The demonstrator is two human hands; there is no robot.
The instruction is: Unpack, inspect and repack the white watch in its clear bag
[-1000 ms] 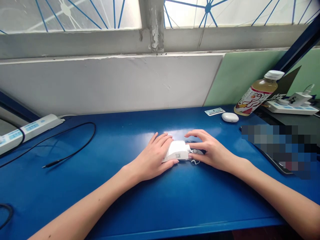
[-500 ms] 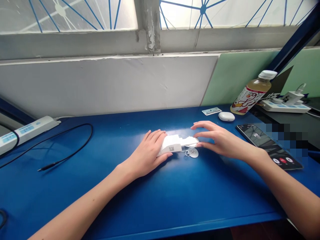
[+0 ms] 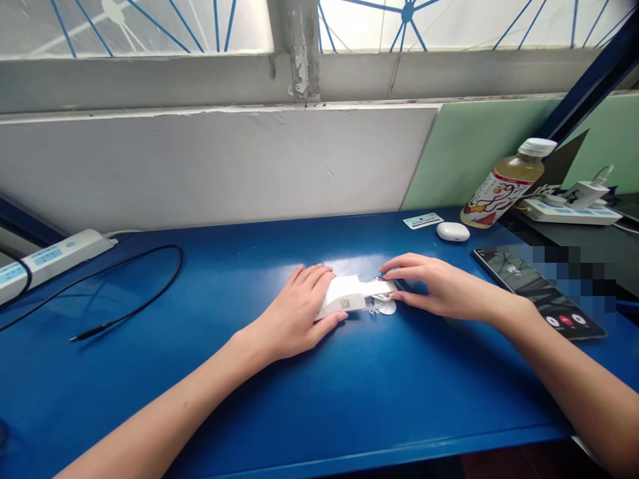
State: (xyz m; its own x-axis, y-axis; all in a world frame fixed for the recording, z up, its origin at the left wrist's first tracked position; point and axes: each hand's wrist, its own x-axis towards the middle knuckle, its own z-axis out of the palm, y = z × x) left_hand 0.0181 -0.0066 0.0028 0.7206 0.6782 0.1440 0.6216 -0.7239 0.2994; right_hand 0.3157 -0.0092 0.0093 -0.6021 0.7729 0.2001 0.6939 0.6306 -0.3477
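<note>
A small white box (image 3: 345,293) with a QR code on its side lies on the blue table (image 3: 349,392). My left hand (image 3: 294,313) is wrapped round the box's left end, thumb along its near side. A white inner tray (image 3: 378,287) sticks out of the box's right end. My right hand (image 3: 442,287) has its thumb and fingertips closed on the end of that tray. A small round silver disc on a short chain (image 3: 385,307) lies on the table just in front of the tray.
A phone (image 3: 536,289) with a lit screen lies to the right. Behind it are a white oval case (image 3: 452,231), a small card (image 3: 423,221) and a leaning drink bottle (image 3: 505,181). A power strip (image 3: 52,251) and black cable (image 3: 134,293) lie at left.
My right hand drew back to the right, leaving the tray pulled out of the box and the disc uncovered. It has now come back and closed on the tray's end. My left hand stayed.
</note>
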